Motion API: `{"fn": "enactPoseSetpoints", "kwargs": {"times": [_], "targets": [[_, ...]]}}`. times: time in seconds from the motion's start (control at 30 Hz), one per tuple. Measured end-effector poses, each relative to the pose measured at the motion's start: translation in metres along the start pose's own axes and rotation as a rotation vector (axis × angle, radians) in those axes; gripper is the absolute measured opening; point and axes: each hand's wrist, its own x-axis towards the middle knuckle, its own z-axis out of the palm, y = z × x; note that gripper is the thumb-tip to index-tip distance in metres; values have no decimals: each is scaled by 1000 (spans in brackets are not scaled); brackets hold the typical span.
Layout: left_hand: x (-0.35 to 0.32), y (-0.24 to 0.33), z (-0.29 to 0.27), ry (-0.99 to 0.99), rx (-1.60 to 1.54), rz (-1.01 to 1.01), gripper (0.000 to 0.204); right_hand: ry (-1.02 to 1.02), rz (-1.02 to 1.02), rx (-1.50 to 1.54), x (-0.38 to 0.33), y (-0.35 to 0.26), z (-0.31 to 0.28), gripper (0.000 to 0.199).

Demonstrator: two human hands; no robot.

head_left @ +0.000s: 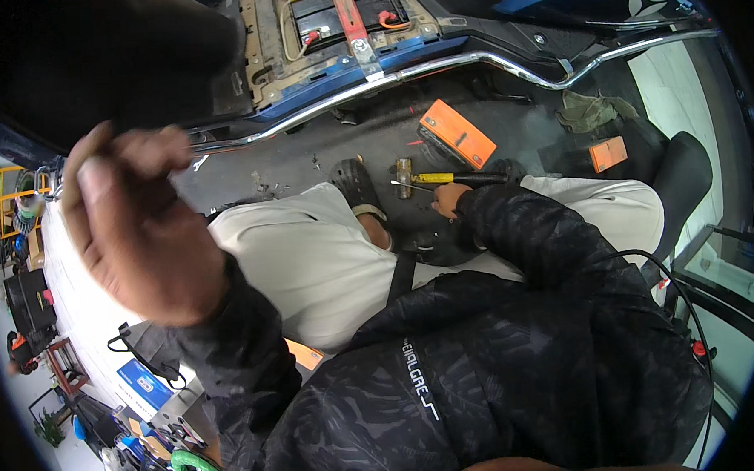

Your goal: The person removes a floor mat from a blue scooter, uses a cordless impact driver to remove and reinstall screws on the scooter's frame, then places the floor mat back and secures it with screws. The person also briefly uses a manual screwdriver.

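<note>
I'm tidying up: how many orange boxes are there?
2 clearly: larger box beyond the hammer, smaller box farther right. A partly hidden orange item beside the left sleeve may be another.

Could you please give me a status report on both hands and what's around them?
Left hand raised, blurred, grip unclear. Right hand low, holding slim metal tool. Hammer lying near tool's tip, orange-topped box beyond.
</note>
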Motion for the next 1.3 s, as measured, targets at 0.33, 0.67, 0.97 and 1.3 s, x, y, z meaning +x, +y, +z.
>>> {"fn": "enactPoseSetpoints", "kwargs": {"times": [0.33, 0.67, 0.97, 1.3], "targets": [[-6, -53, 34, -187, 320, -139, 21, 993, -249, -376, 54, 35, 57, 19], [-12, -58, 44, -234, 255, -191, 15, 133, -22, -236, 57, 51, 22, 65], [-13, -35, -29, -96, 476, 1, 19, 53, -31, -219, 35, 35, 5, 54], [-147, -118, -343, 185, 1425, -827, 80, -228, -73, -326, 12, 20, -1, 53]]}}
